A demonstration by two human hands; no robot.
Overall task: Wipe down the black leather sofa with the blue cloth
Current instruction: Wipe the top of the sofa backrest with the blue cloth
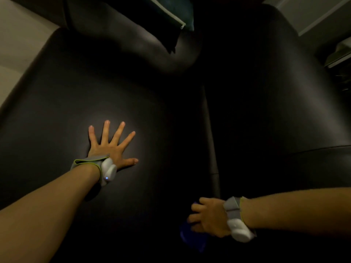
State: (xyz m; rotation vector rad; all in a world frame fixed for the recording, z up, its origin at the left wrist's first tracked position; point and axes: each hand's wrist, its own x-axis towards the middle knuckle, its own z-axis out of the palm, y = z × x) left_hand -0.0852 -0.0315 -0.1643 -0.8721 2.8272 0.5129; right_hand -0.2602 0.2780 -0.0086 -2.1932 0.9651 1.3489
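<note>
While the left hand (pixel 109 147) rests flat with fingers spread on the black leather sofa (pixel 161 114), the right hand (pixel 208 215) grips the blue cloth (pixel 191 238); wiping seems in progress; how much remains I cannot tell.

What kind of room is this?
Probably a living room at home, dimly lit. A big black leather sofa fills the view, a dark cushion lies on it, and a pale wall stands behind.
</note>
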